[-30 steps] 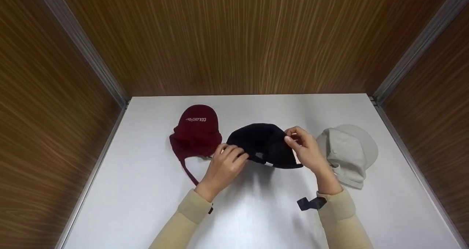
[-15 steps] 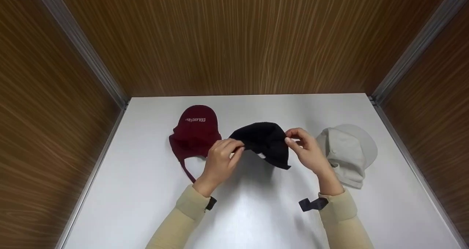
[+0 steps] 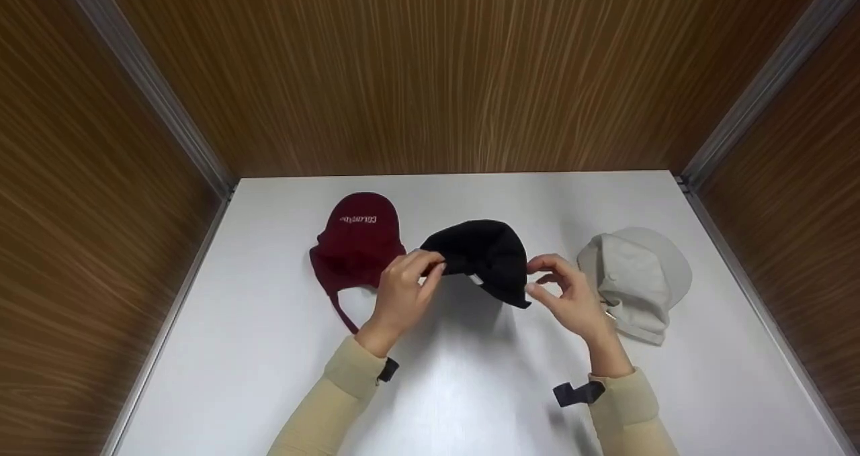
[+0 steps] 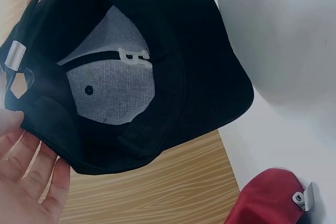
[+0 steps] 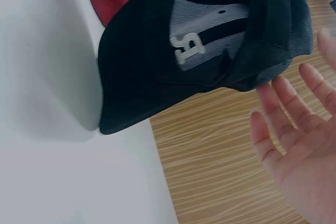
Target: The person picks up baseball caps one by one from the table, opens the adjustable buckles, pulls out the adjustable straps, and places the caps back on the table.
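Observation:
A black baseball cap [image 3: 494, 251] is held up over the white tabletop, its hollow inside and a pale letter patch showing in both wrist views. My left hand [image 3: 404, 288] pinches its back edge between thumb and fingers, beside the strap with a metal buckle [image 4: 16, 55]. On the cap's other side, my right hand [image 3: 568, 301] has loosely bent, spread fingers, the tips right at the cloth edge. In the right wrist view, the fingers [image 5: 278, 108] rest against the cap's rim without curling round it.
A dark red cap [image 3: 363, 241] with white lettering and a trailing strap lies left of the black cap. To the right, a light grey cap [image 3: 635, 281] rests on the white tabletop [image 3: 443, 395]. Wood-grained panels [image 3: 443, 73] enclose the back and sides.
The black cap has turned, its left end rising with my left hand and its right end drawing inward. My right hand has let go of the edge and slid lower along it.

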Motion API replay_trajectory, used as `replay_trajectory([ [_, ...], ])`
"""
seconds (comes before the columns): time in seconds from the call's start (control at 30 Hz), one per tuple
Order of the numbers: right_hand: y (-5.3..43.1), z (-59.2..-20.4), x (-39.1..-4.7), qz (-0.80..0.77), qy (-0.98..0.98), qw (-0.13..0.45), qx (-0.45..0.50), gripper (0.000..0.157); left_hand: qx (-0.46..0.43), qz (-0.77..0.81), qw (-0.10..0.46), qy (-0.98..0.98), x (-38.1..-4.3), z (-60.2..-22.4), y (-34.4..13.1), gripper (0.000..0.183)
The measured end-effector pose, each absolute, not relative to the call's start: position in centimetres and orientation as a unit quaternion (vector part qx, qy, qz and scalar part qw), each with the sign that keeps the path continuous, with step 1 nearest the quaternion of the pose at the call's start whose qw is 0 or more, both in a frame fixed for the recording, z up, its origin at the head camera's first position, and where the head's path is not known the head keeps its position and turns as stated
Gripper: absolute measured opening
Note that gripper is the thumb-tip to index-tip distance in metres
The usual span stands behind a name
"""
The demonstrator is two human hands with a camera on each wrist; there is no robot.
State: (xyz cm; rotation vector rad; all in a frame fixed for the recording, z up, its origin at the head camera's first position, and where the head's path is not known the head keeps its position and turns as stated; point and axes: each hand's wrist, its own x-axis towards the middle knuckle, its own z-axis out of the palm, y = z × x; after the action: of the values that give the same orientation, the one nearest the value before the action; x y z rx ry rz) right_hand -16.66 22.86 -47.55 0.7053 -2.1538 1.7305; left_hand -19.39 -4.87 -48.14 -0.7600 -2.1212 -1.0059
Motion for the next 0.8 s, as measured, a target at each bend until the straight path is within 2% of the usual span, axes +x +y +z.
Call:
replay_trajectory([
  [0.13,22.4,-48.1,-16.4,0.570,-0.762,0.167,0.257,0.028,-0.290,-0.386,0.330,-0.812,-19.4,-48.3,-4.9,0.005],
  [0.4,21.7,-48.0,-16.7,0.570,-0.757,0.191,0.257,0.009,-0.304,-0.379,0.325,-0.811,-19.5,-47.7,-5.1,0.005],
  [0.47,21.8,-48.3,-17.0,0.582,-0.748,0.188,0.259,0.005,-0.309,-0.379,0.327,-0.809,-19.5,-47.3,-5.3,0.005],
  [0.6,22.4,-48.8,-17.5,0.602,-0.735,0.176,0.256,0.007,-0.318,-0.378,0.325,-0.807,-19.6,-46.2,-5.6,0.005],
  [0.8,22.8,-48.2,-17.1,0.626,-0.737,0.120,0.224,0.004,-0.325,-0.363,0.316,-0.814,-19.4,-44.9,-6.0,0.004],
])
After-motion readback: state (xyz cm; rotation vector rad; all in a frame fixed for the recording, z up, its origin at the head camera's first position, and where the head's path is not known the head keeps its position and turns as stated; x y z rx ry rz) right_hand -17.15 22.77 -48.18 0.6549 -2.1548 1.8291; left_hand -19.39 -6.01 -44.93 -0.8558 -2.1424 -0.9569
